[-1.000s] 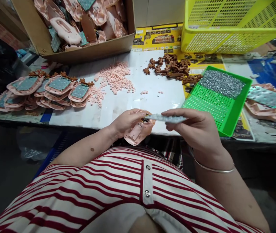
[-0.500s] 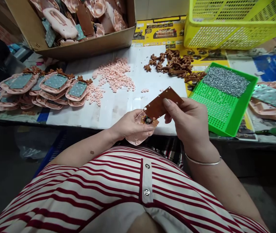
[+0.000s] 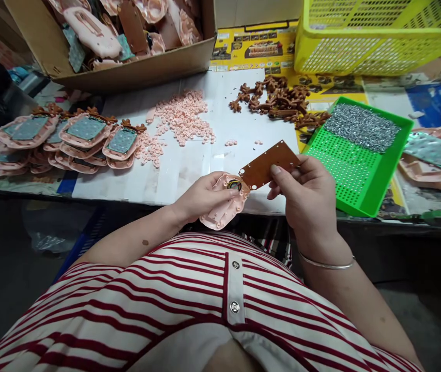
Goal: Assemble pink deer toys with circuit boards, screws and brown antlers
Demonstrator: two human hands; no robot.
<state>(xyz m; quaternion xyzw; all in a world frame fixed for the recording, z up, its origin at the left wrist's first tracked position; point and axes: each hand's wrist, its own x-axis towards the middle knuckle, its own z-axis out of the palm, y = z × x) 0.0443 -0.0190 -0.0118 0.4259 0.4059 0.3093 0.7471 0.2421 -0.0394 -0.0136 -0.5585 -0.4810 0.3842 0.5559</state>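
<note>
A pink plastic shell (image 3: 220,212) lies in my left hand (image 3: 200,199), its inner side up, with the thumb over a round dark part (image 3: 234,185) near its top. Thin yellow and dark wires show beside that part. My right hand (image 3: 309,191) pinches a brown circuit board (image 3: 269,164) by its right end, thumb on top. The board is tilted above and to the right of the shell, its lower left corner close to the shell's top edge.
Small pink pieces (image 3: 185,116) and brown pieces (image 3: 282,101) lie beyond my hands. Stacked shells with boards (image 3: 84,129) stand left, below a cardboard box (image 3: 135,70). At right are a green tray (image 3: 379,199) of screws, a yellow basket (image 3: 340,51) and more shells (image 3: 429,168).
The brown board has moved right, off the round part, with my right hand. My left thumb now lies over that part, and more of the shell's inside shows.
</note>
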